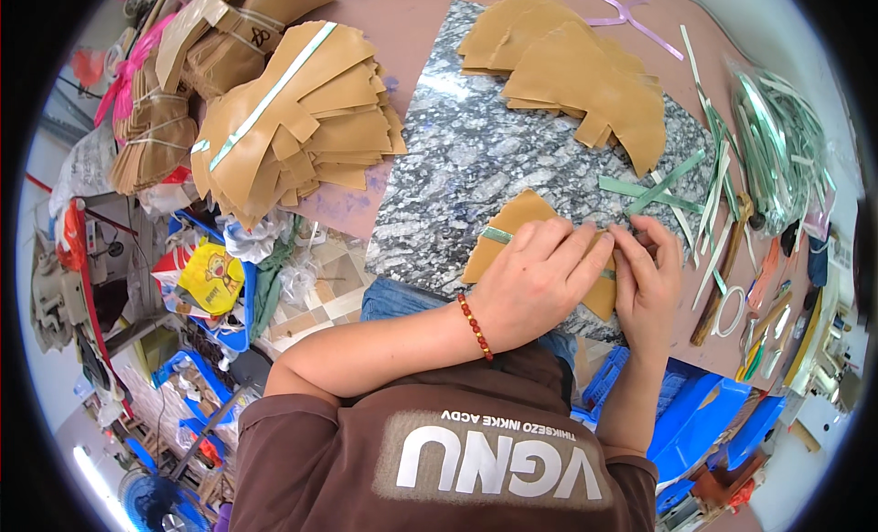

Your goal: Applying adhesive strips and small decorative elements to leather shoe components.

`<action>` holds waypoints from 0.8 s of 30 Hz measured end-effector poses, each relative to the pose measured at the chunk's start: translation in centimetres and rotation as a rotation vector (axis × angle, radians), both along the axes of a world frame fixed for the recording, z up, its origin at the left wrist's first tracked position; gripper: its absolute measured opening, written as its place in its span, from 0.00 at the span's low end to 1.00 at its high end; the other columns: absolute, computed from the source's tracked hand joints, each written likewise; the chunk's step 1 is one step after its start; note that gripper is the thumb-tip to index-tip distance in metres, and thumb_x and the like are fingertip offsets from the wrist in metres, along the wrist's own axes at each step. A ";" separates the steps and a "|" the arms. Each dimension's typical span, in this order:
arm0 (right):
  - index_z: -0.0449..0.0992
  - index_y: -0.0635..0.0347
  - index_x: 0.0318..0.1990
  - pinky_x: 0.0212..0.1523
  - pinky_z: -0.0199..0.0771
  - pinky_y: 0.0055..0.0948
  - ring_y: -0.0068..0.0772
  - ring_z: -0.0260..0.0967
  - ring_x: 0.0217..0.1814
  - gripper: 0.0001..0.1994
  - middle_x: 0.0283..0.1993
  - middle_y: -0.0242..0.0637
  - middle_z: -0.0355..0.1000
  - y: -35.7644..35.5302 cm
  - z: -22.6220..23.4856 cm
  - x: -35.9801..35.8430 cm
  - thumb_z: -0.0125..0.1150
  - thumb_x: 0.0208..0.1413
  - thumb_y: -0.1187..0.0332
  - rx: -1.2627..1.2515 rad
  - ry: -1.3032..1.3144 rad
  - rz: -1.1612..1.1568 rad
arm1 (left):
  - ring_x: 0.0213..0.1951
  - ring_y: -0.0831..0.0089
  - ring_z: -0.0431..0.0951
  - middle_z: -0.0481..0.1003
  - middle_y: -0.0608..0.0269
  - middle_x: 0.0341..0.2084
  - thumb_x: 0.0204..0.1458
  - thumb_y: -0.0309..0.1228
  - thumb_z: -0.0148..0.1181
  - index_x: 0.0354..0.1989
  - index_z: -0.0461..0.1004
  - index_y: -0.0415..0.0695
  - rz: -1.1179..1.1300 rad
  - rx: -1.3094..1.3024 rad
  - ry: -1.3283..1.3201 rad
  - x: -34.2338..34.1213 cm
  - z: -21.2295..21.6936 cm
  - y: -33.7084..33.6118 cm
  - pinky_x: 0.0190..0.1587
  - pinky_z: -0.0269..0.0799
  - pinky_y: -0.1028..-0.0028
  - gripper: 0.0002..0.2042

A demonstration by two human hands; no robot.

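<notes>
A tan leather piece (512, 223) lies on a grey speckled stone slab (457, 166) near its front edge. A thin green strip (498, 234) runs across the piece. My left hand (535, 281), with a red bead bracelet at the wrist, lies flat on the leather and presses it down. My right hand (647, 267) pinches the strip at the right end of the piece with its fingertips. Much of the leather is hidden under both hands.
A stack of tan cut pieces (293, 121) with a green strip sits left of the slab, another pile (576, 70) at the slab's back. Loose green strips (777, 139), tools (722, 276) and a white ring lie at the right. Blue bins (704, 422) stand below.
</notes>
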State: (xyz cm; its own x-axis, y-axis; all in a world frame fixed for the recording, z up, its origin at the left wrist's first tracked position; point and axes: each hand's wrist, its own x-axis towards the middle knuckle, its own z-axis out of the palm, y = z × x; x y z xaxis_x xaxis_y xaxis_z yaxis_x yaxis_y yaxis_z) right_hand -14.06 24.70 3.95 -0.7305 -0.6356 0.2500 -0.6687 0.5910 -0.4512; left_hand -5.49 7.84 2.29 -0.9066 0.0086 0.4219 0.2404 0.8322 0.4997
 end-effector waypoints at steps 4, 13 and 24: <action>0.81 0.56 0.49 0.46 0.72 0.32 0.38 0.68 0.48 0.15 0.52 0.39 0.71 0.0 -0.2 0.1 0.64 0.53 0.79 -0.034 0.011 0.025 | 0.48 0.66 0.74 0.75 0.58 0.49 0.48 0.27 0.58 0.52 0.75 0.40 -0.007 0.036 0.024 0.3 -0.1 -0.1 0.48 0.70 0.67 0.19; 0.81 0.56 0.45 0.49 0.71 0.38 0.42 0.69 0.49 0.18 0.49 0.37 0.72 0.2 0.8 -0.3 0.65 0.43 0.81 0.045 0.139 0.083 | 0.46 0.66 0.75 0.76 0.60 0.45 0.48 0.27 0.58 0.49 0.75 0.40 -0.050 0.089 0.025 0.0 -0.1 -0.2 0.48 0.69 0.67 0.17; 0.74 0.58 0.51 0.52 0.67 0.41 0.45 0.73 0.47 0.30 0.45 0.39 0.76 0.6 1.8 0.4 0.77 0.38 0.60 -0.134 -0.262 0.078 | 0.43 0.63 0.74 0.74 0.63 0.34 0.47 0.23 0.60 0.33 0.75 0.44 -0.143 0.185 -0.106 -2.0 1.4 -2.1 0.45 0.70 0.66 0.05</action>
State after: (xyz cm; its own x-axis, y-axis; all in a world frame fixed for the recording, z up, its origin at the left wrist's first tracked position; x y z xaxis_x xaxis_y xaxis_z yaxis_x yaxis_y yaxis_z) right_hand -13.64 25.34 5.80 -0.7315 -0.6663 0.1448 -0.5601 0.4660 -0.6850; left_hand -7.54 5.79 3.67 -0.9408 0.0717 0.3313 0.2877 0.6855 0.6688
